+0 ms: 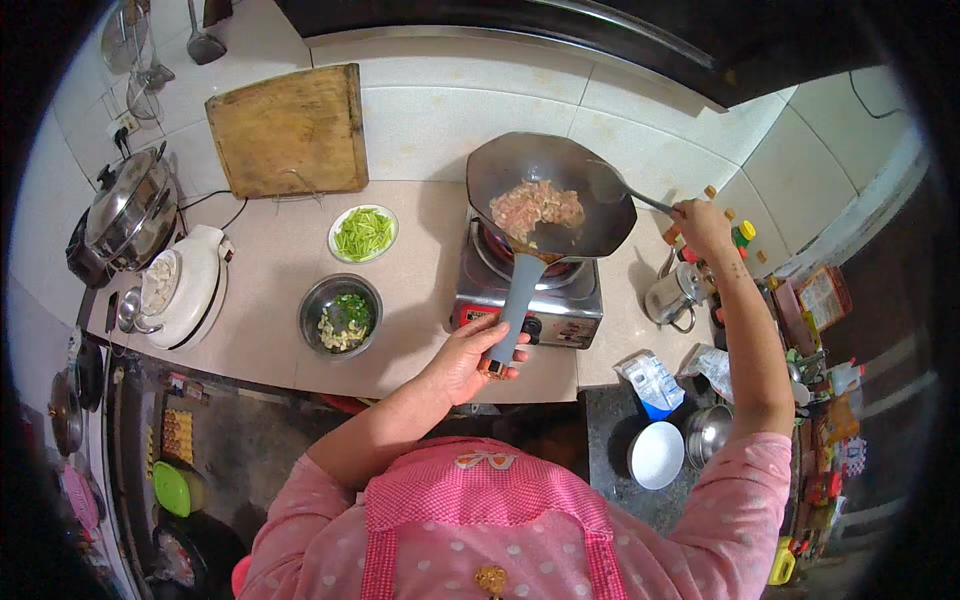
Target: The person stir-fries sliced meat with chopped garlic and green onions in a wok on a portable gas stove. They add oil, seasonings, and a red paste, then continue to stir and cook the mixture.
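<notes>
My left hand (480, 358) grips the grey handle (519, 296) of a dark wok (600, 217), which sits tilted on a single-burner gas stove (559, 307). Pale pink sliced meat (536, 208) lies in the wok. In my right hand (703, 225) is the shaft of a metal spatula (645, 196), its blade end against the wok's right wall. A white plate of cut green stalks (364, 233) stands left of the stove. Nearer to me, a metal bowl (306, 319) holds chopped green onion (351, 307) and pale chopped pieces, perhaps garlic (341, 335).
A wooden cutting board (289, 135) leans against the tiled wall. At left are a lidded steel pot (131, 206) and a white appliance (191, 292). To the right stand a metal pitcher (667, 296), a white bowl (656, 455), opened packets (651, 381) and several bottles.
</notes>
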### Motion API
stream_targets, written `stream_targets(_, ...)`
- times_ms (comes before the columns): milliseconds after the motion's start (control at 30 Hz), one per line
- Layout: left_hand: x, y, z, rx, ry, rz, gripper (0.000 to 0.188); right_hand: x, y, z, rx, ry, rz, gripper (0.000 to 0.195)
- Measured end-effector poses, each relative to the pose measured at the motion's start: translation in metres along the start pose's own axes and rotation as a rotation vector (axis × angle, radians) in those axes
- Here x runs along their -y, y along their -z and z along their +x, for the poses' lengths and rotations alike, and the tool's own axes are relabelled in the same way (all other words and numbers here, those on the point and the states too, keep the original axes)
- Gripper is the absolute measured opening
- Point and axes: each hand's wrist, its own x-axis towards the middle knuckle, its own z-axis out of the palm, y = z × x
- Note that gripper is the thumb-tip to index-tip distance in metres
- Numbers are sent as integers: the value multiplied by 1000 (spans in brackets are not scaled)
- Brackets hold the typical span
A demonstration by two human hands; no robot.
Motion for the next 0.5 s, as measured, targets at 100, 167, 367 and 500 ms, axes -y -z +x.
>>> stream_targets(100, 2, 1, 4, 16, 17, -2, 32, -25, -58, 20, 208, -190, 484, 33)
stream_targets(167, 2, 1, 4, 11, 18, -16, 31, 6, -69, 20, 339, -155, 641, 32)
stream_targets(367, 0, -1, 2, -3, 21, 25, 30, 48, -22, 12, 168, 55, 518, 31)
stream_targets(500, 1, -2, -1, -4, 4, 12, 29, 73, 54, -14, 162, 48, 375, 29)
